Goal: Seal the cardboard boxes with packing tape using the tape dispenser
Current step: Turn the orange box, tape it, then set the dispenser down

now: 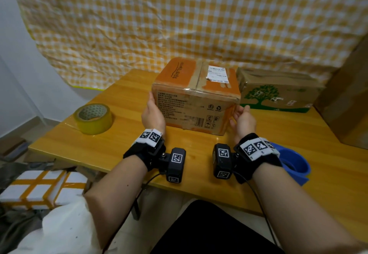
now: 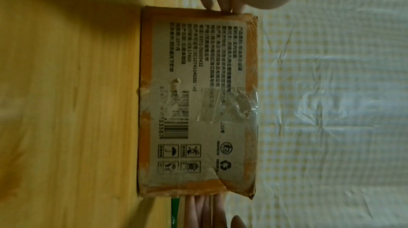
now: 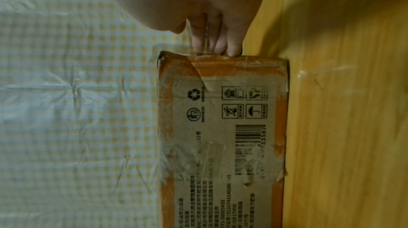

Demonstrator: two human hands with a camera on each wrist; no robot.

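Both hands flat: left hand (image 1: pixel 153 114) & right hand (image 1: pixel 243 121) press orange box (image 1: pixel 196 96) sides mid-table (image 1: pixel 298 140); imo square it b4 taping.

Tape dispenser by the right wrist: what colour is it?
Blue; the tape dispenser shows only in the head view.

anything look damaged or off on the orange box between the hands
Yes. The orange box is worn: its front face has a torn, peeling corner near the right hand, and old clear tape is wrinkled over the print. The left hand presses the other side.
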